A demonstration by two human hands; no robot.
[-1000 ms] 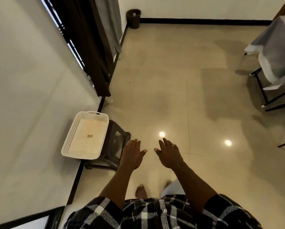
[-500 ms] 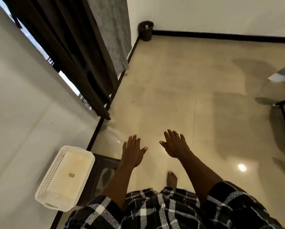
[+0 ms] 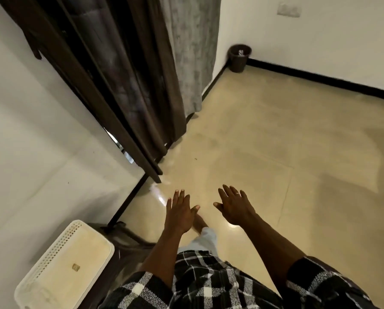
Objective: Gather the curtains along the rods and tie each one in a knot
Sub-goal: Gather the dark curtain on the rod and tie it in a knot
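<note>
glossy beige floor (image 3: 275,134), brown curtain (image 3: 119,81) by wall, 2 hands' fingers (image 3: 178,198) spread empty

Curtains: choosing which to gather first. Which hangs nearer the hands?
The dark brown curtain; the grey curtain hangs beyond it, toward the corner bin.

Dark brown cloth curtain (image 3: 128,85) is showing a soft sheen; grey mottled fabric curtain (image 3: 193,47) is looking matt. Beige tiled floor (image 3: 275,152) is reflecting glossily. White perforated plastic tray (image 3: 59,270) is appearing smooth.
</note>
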